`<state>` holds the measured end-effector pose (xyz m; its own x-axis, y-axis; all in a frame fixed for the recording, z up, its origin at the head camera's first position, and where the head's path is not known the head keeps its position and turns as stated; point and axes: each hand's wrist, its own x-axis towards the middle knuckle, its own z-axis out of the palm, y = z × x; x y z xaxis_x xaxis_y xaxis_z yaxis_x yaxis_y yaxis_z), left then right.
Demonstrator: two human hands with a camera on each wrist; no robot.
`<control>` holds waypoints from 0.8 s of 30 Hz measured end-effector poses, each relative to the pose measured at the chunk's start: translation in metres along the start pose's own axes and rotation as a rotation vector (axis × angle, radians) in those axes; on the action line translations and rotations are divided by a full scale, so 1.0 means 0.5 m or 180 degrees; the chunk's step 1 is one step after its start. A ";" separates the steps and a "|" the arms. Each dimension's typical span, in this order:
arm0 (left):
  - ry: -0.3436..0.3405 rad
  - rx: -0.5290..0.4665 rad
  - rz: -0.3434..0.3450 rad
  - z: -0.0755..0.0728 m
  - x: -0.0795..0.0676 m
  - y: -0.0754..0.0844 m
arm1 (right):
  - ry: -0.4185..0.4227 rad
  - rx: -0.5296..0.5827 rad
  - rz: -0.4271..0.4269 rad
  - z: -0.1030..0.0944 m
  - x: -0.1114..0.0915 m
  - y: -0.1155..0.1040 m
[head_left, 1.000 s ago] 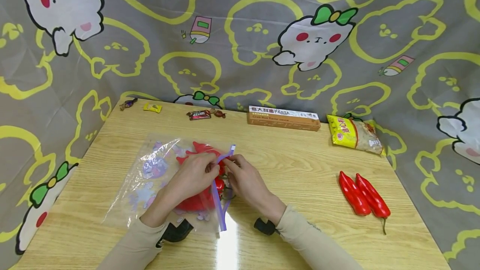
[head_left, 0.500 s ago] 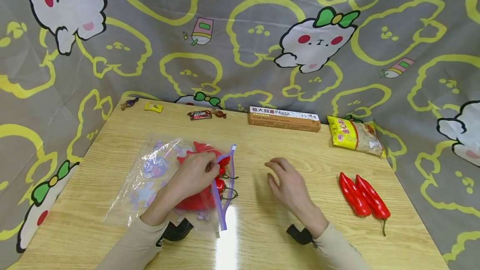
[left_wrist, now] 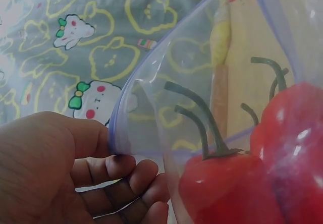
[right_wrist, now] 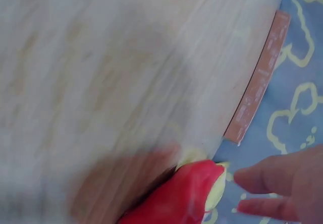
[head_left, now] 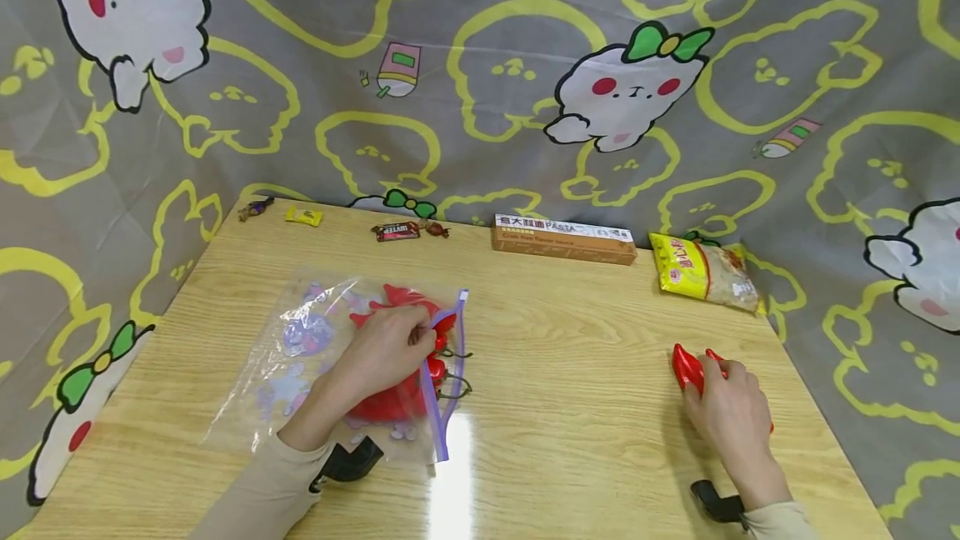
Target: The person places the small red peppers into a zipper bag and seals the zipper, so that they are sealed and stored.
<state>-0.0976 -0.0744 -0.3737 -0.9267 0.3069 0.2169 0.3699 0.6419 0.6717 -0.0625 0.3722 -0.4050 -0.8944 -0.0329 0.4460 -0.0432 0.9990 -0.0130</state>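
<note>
My left hand (head_left: 382,348) pinches the purple zip edge of a clear printed zip bag (head_left: 255,394), holding its mouth apart. Inside lie several red peppers (left_wrist: 227,191), their green stems pointing toward the opening. In the left wrist view, thumb and forefinger meet on the bag's purple rim (left_wrist: 115,128), the other fingers curled below. On the right of the table, my right hand (head_left: 731,419) hovers over two loose red peppers (head_left: 686,367) and hides most of them. The right wrist view shows its fingers (right_wrist: 272,176) spread apart beside one red pepper (right_wrist: 176,199).
Along the back edge stand a pasta box (head_left: 564,238) and a yellow snack bag (head_left: 705,272). Several wrapped candies lie at the back left, among them a yellow one (head_left: 303,216) and a dark bar (head_left: 396,231). A patterned cloth (head_left: 465,165) walls the table.
My right hand has left the bag's mouth and moved right, to the two loose peppers. The left hand keeps its pinch on the bag's edge in the same place.
</note>
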 end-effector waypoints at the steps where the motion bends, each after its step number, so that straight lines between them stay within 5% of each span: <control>1: -0.0006 -0.0006 -0.0009 0.000 -0.001 0.000 | -0.0062 -0.0068 0.0060 -0.001 -0.002 0.004; 9: 0.0044 -0.0006 0.0006 -0.002 -0.003 -0.004 | -0.0702 -0.0367 0.0414 0.003 -0.008 0.011; 20: -0.0082 -0.0062 -0.0117 -0.006 -0.004 0.001 | -0.0642 -0.0350 0.0334 -0.002 -0.007 0.011; 24: -0.0176 -0.0091 -0.0212 -0.005 -0.003 0.003 | -0.0390 -0.0231 0.0246 -0.012 -0.002 -0.005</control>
<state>-0.0958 -0.0757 -0.3711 -0.9438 0.3030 0.1321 0.3047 0.6422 0.7034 -0.0591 0.3700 -0.4001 -0.9416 0.0451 0.3336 0.0562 0.9981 0.0237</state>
